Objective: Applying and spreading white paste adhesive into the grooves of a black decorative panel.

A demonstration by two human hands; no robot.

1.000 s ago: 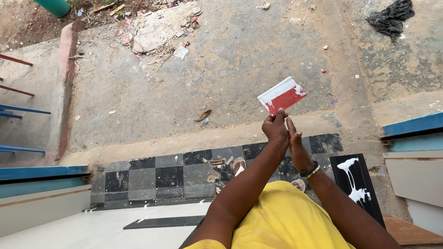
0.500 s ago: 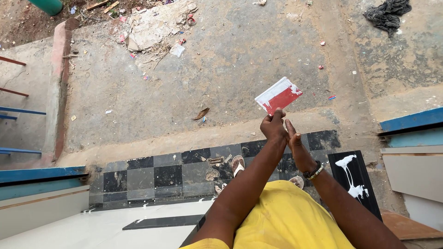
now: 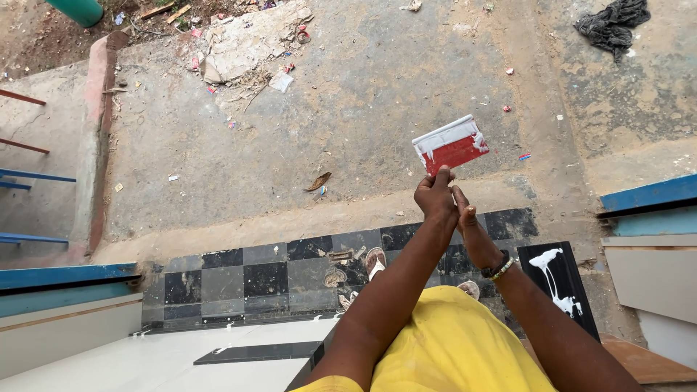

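left hand (image 3: 435,197) pinches red card (image 3: 451,145) | right hand (image 3: 470,231) beside | card's lower edge hidden

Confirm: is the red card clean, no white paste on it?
No. The red card held up by the left hand has white paste smeared along its top edge and corners.

Red card's (image 3: 451,144) lower edge hidden behind left hand (image 3: 435,199). Right hand (image 3: 473,231) edge-on, fingertips unreadable. Sandal (image 3: 375,260) partly behind forearm. Green container (image 3: 78,9) cut off at top edge. Rubble litter (image 3: 247,40) too small to identify.
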